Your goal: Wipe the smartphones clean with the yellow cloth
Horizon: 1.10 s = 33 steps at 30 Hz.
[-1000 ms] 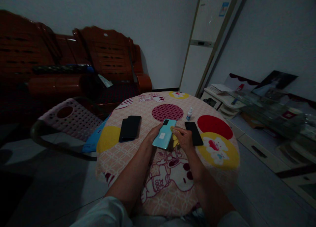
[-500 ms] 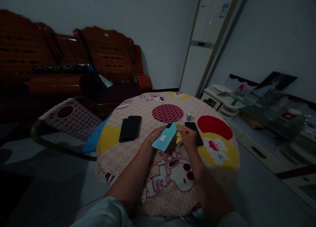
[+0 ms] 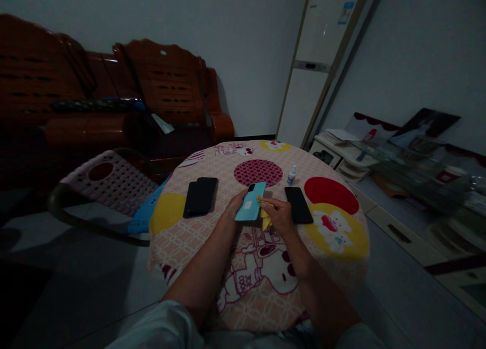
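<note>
The left hand (image 3: pixel 234 204) is closed around the left long edge of the light blue phone (image 3: pixel 252 210), which is held back side up, camera block (image 3: pixel 251 187) at the far end, over the middle of the round table (image 3: pixel 224 184); whether its near edge meets the tablecloth (image 3: pixel 190 243) I cannot tell. The right hand (image 3: pixel 280 215) pinches a yellow cloth (image 3: pixel 266 220), its tip at the phone's back by the right edge, the rest hanging beside that edge. Just right of this hand lies a black phone (image 3: pixel 298 205), leaving narrow room there. Past the far end a dotted maroon oval (image 3: pixel 258 171) spreads toward the far rim, a small white bottle (image 3: pixel 291 175) upright to its right. Leftward, a broad stretch of tablecloth separates the left hand from 2 dark flat devices (image 3: pixel 200 197), 1 overlapping the other, inside the left rim; a woven chair (image 3: pixel 117 187) stands beyond that rim
</note>
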Each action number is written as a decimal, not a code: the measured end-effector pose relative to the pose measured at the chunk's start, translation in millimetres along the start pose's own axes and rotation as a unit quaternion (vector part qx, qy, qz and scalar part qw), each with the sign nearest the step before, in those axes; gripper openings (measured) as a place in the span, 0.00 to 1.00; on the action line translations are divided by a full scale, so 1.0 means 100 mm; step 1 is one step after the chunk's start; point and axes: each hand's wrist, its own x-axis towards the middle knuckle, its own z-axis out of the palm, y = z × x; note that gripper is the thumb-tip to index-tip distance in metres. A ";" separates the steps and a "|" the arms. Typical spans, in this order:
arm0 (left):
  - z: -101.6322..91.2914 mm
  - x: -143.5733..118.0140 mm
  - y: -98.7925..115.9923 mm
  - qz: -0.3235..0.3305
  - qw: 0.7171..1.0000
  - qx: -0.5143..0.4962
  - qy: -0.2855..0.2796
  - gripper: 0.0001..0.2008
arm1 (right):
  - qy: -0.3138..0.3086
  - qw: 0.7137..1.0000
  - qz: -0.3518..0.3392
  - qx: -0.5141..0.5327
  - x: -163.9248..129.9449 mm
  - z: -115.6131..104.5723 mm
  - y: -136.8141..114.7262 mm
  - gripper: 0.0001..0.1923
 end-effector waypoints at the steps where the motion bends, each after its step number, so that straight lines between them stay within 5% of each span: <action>1: -0.02 0.03 0.01 0.009 1.000 0.007 0.008 0.13 | -0.007 1.000 0.003 0.008 -0.01 0.02 -0.01 0.12; 11: -0.05 0.04 0.05 0.061 0.995 -0.081 0.026 0.21 | -0.021 1.000 -0.022 -0.003 -0.05 0.06 -0.02 0.11; 18: -0.03 -0.01 0.02 0.079 0.982 -0.148 -0.092 0.26 | 0.031 0.993 -0.089 -0.069 -0.10 0.15 0.04 0.11; 33: 0.04 0.01 -0.02 0.088 0.972 -0.214 -0.024 0.21 | 0.057 0.932 -0.261 -0.246 -0.15 0.22 0.14 0.14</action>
